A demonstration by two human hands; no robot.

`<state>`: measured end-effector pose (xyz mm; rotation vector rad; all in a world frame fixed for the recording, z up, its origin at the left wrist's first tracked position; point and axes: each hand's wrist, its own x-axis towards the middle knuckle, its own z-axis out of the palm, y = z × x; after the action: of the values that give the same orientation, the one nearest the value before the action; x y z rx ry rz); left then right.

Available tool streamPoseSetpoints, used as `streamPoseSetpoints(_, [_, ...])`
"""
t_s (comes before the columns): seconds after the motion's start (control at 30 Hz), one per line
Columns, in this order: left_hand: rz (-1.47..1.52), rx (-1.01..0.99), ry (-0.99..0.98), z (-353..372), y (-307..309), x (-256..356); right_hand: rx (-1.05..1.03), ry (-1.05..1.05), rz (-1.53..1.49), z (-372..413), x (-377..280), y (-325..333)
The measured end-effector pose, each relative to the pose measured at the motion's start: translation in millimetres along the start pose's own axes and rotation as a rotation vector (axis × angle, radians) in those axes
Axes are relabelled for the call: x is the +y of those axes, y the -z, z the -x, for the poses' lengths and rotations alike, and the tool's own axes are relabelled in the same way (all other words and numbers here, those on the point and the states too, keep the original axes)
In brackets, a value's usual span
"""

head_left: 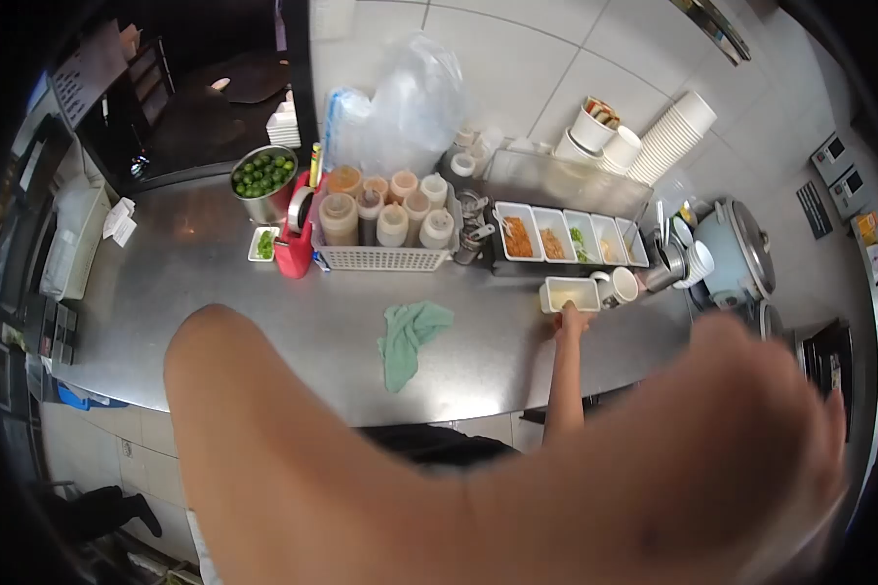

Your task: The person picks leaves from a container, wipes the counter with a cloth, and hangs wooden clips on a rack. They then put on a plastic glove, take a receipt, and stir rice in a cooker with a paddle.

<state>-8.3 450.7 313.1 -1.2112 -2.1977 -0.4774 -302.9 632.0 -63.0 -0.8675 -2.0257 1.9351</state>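
Observation:
My right hand (572,319) reaches over the steel counter (293,336). Its fingers close on the near wall of a small white rectangular container (585,295), which has something pale yellow inside. My left arm crosses the view very close to the camera, elbow at left. At its right end my left hand (776,419) is blurred and turned so that its grip does not show. Behind the white container stands a topping tray with white compartments of orange, tan, green and pale food (519,238). White cups (622,284) lie just right of my right hand.
A crumpled green cloth (412,341) lies mid-counter. Behind it stands a grey basket (385,258) of squeeze bottles. Further left are a metal pot of green limes (263,175) and a small dish of greens (263,245). A large lidded cooker (737,253) and stacked cups (673,136) stand at right.

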Motion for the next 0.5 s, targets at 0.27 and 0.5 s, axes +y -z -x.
streamPoseSetpoints(0.27, [0.118, 0.014, 0.061, -5, -31, 17, -0.380, -0.035, -0.092, 8, 9, 12])
streamPoseSetpoints(0.5, [0.203, 0.033, 0.070, -8, -42, 15, -0.206, -0.039, -0.072, 9, 7, -5])
